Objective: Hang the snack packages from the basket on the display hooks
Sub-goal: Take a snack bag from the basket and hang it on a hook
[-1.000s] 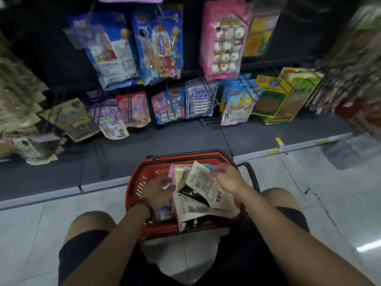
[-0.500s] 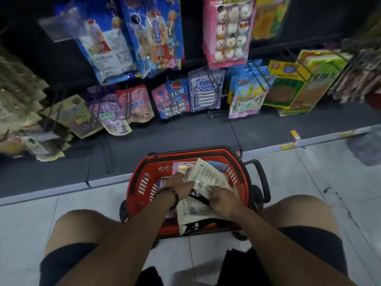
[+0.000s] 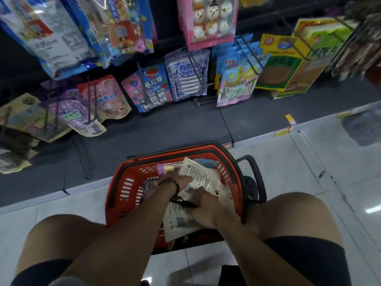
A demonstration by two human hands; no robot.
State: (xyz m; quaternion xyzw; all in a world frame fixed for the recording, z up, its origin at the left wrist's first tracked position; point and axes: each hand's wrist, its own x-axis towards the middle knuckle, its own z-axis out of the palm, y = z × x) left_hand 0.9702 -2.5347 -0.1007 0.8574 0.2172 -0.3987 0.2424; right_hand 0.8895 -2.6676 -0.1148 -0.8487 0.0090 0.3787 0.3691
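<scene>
Your left hand (image 3: 177, 183) grips the upper white packet (image 3: 201, 178) in the red basket (image 3: 117, 195), and your right hand (image 3: 206, 211) clamps the lower white packet (image 3: 179, 222). They overlap, so lifting 1 may drag both onto the floor (image 3: 288, 162).

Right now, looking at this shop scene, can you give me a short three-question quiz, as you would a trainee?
1. True or false: the red basket stands on a shelf.
2. Where are the left hand and right hand? A on the hooks; B on white packages in the basket; C on the knees.
3. Fill in: the hanging snowman package is coloured ___.
Key: 1 false; 2 B; 3 pink.
</scene>
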